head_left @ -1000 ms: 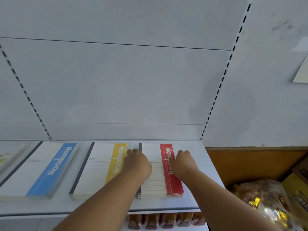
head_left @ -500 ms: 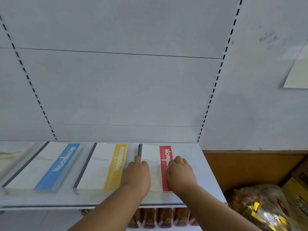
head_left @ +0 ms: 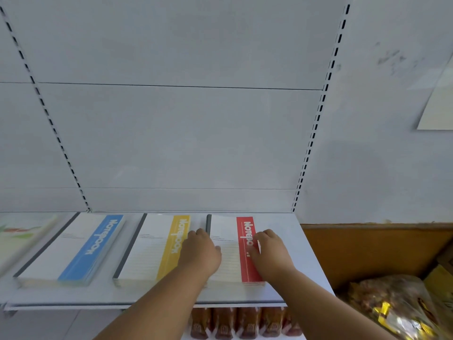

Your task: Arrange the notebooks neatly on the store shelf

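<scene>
A: Shelf (head_left: 289, 288), stock?
B: Three stacks in a row, lying flat; blue notebooks (head_left: 71, 249), yellow notebooks (head_left: 149, 249), red notebooks (head_left: 232, 244) rightmost.
A: Hands?
B: Left hand (head_left: 199, 251) on the red stack's left edge, fingers curled down over it; right hand (head_left: 272, 253) on the right edge, fingers bent over the red band; grip beneath, cannot tell.

Your left hand (head_left: 199, 253) covers the red notebook stack's (head_left: 228, 251) spine; your right hand (head_left: 272, 253) hides its title's end. Leftmost stack (head_left: 22, 231): blurred, edge-cropped.
</scene>
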The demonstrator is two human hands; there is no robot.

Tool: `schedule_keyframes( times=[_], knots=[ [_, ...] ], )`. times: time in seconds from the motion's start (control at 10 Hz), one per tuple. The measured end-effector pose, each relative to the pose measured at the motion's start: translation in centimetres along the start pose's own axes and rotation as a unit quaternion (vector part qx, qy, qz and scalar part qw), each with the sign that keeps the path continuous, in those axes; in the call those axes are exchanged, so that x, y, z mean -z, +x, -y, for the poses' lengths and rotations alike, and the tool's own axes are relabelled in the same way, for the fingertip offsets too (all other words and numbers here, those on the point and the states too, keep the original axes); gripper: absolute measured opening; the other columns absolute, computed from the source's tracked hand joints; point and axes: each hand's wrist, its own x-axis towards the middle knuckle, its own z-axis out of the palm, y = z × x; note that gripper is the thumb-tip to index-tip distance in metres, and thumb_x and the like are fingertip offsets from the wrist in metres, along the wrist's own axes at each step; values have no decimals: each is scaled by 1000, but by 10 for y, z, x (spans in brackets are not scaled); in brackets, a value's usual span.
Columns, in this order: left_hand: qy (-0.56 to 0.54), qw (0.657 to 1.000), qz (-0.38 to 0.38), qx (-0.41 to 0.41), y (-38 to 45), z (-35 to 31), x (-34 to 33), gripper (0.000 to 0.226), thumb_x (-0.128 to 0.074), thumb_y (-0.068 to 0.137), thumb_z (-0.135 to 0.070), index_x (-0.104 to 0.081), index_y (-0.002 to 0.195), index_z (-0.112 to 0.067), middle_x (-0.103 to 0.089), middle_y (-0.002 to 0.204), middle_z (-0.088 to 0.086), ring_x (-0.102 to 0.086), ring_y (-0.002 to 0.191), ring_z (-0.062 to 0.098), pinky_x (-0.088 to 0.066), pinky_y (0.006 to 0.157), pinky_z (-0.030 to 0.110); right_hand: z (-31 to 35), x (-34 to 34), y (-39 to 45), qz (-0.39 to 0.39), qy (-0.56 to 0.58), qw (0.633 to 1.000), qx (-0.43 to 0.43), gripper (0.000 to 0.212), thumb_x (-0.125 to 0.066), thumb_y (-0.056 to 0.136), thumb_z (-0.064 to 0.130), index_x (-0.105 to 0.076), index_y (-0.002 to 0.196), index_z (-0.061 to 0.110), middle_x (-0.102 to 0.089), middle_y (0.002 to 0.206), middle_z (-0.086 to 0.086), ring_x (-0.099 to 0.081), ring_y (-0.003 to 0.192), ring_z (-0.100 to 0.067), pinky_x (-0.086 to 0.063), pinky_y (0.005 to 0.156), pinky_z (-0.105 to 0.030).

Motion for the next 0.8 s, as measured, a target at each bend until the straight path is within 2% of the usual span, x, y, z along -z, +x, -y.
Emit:
schedule_keyframes(
  times=[0.1,0.2,0.3,0.5,0.6,0.7,0.8],
  knots=[
    [-156,986,34,41,25,1,-5,43,-55,94,-37,-49,122,-6,-55,119,13,-59,106,28,-50,80,32,0,1,11,8,180,982,-55,51,-49,100,51,-45,145,26,-50,138,7,-57,123,-18,-52,99,-35],
    [-265,960,60,64,43,3,-9,33,-52,96,-28,-54,121,-7,-61,112,9,-61,98,25,-43,66,28,-1,-4,29,35,260,962,-81,45,-43,97,59,-54,129,29,-65,129,4,-68,110,-22,-55,97,-46],
    [-296,951,68,52,51,6,-12,21,-48,95,-13,-62,110,-14,-67,100,2,-63,87,21,-47,63,26,3,-11,34,31,217,974,-51,23,-39,104,43,-57,97,31,-72,93,5,-71,85,-17,-59,86,-45],
    [-290,954,60,54,57,12,-24,35,-41,91,2,-65,108,-17,-68,98,-1,-66,84,21,-54,60,27,7,-13,34,-5,194,980,-46,20,-41,105,35,-55,91,37,-68,89,11,-67,81,-11,-58,80,-35],
    [-274,959,63,47,61,14,-27,35,-41,89,1,-64,109,-17,-67,101,0,-65,85,20,-54,59,27,5,-15,33,-13,147,988,-44,19,-41,104,34,-59,102,30,-68,96,10,-67,84,-10,-59,83,-36],
    [-184,980,45,60,60,8,-19,25,-46,89,-7,-56,112,-9,-59,112,8,-61,95,25,-52,70,32,13,-12,32,-34,60,998,-14,26,-43,102,30,-58,122,21,-62,120,5,-60,106,-14,-51,96,-33],
    [-90,995,-22,34,47,3,-7,28,-47,95,-15,-48,122,-7,-49,124,10,-55,110,27,-46,83,32,29,-2,31,-63,58,996,32,45,-47,102,29,-48,145,16,-50,145,2,-47,133,-17,-37,109,-28]
  ],
)
